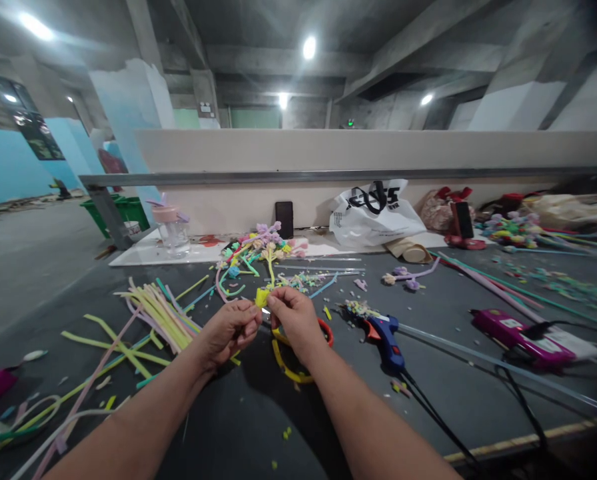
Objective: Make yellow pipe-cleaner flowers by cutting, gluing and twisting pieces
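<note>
Over the dark table (238, 427), my left hand (234, 328) and my right hand (296, 323) meet near the middle, fingertips pinched on either side of a small yellow piece (262, 298). Below my right hand lies a yellow ring (288, 372), with a red ring (326, 331) partly hidden behind that hand. Left of my left hand is a bundle of pale yellow, pink and green strips (161, 310). Just beyond my fingers sits a pile of small pastel flower shapes on stems (258, 250).
A blue glue gun (389, 343) with a cable lies to the right, near a magenta device (523, 339). At the back stand a clear cup (172, 233), a dark phone (284, 219) and a white bag (373, 217). Loose strips and scraps are scattered about.
</note>
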`<state>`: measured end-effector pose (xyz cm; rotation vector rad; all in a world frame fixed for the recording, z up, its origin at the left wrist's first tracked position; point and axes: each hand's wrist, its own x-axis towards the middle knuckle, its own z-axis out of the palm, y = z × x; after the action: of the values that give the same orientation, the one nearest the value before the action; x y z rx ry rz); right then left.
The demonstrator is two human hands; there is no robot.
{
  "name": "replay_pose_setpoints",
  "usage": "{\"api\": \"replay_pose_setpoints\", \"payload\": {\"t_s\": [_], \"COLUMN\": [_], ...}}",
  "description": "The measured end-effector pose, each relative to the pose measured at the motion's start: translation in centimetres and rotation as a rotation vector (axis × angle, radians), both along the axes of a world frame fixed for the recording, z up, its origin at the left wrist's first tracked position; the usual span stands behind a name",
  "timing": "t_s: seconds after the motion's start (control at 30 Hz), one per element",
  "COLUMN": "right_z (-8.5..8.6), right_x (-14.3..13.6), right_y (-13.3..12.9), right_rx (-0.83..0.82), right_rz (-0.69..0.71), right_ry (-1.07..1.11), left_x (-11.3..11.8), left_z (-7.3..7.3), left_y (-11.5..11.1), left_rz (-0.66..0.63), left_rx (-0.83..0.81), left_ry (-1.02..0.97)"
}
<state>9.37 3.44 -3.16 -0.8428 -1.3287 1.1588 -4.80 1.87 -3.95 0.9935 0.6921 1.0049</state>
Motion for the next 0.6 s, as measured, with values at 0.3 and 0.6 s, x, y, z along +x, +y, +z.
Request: {"api": "replay_pose_setpoints", "payload": {"t_s": [0.3, 0.6], "right_z": [-0.8, -1.1], "right_x": [0.3, 0.4], "right_y": [0.3, 0.0], "right_rx": [0.166, 0.625], "right_rz": [-0.11, -0.201], "right_ry": [-0.096, -0.387], "left_x": [-0.3, -0.6], "left_z": [-0.1, -0.1], "left_y": [0.1, 0.2], "left_rz": [-0.012, -0.002], "left_rx": [-0.01, -0.012], "left_ry": [-0.073, -0.081]}}
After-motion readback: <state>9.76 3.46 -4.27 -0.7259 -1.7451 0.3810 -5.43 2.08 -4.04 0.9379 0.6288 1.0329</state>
